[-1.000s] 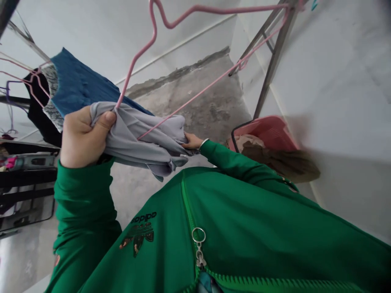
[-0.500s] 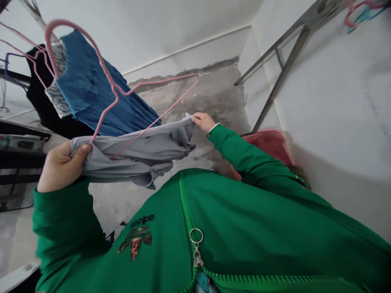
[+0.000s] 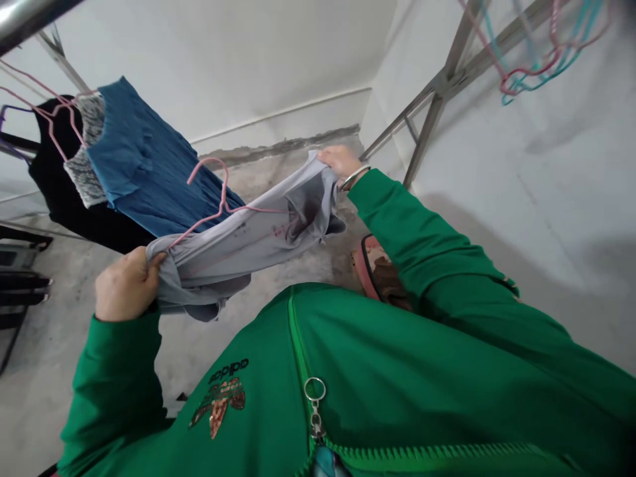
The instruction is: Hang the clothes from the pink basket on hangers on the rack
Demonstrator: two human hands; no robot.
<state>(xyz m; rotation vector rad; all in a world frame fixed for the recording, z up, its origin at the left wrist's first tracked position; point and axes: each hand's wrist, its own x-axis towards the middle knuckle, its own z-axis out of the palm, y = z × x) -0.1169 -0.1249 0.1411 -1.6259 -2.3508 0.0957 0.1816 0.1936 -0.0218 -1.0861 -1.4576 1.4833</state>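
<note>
A light grey shirt point(image 3: 248, 242) is stretched between my two hands, its upper edge slanting up to the right. My left hand point(image 3: 126, 285) is closed on the gathered left end of the cloth, thumb on top. My right hand point(image 3: 340, 162) pinches the upper right corner. A pink hanger point(image 3: 222, 205) sits in the shirt's opening, its hook and neck above the cloth. The hanger's left arm runs down to the cloth beside my left hand; its right arm reaches into the right side of the shirt. Both ends of the hanger are hidden by cloth.
A blue dress point(image 3: 144, 159), a patterned grey-and-white garment point(image 3: 82, 172) and a black garment point(image 3: 59, 179) hang at the left. Pink and teal hangers point(image 3: 536, 69) hang upper right by a metal frame point(image 3: 427, 129). A pink container point(image 3: 365, 271) stands below my right arm.
The hanger has dropped lower, and its right arm, outside before, is now inside the shirt. My right hand has moved up and right, drawing the cloth into a steeper slant.
</note>
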